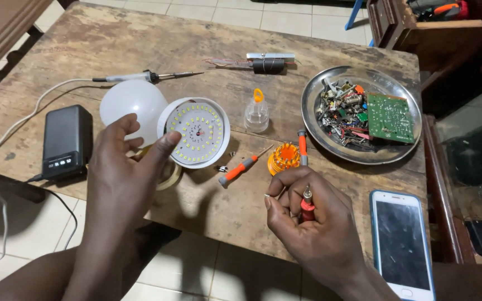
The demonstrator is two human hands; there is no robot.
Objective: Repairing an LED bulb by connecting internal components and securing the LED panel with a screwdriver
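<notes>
— Right hand (313, 220) sits closest: what is in those fingers?

— They curl around a small red-handled screwdriver (307, 205), tip up.

— And the left hand (121, 167)?

— Its thumb presses the rim of an opened LED bulb (196, 132), fingers wrapped behind, white dome (132, 106) beside it.

— Around them?

— An orange screwdriver (241, 168) and bit holder (284, 158) lie between the hands; a phone (401, 242) rests right, a metal tray (330, 147) of parts beyond.

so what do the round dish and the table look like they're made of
Round dish: looks like polished metal, likely steel, since its silvery rim is shiny and reflective. Table: bare, worn wood, matte, with visible grain, stains and cracks.
</notes>
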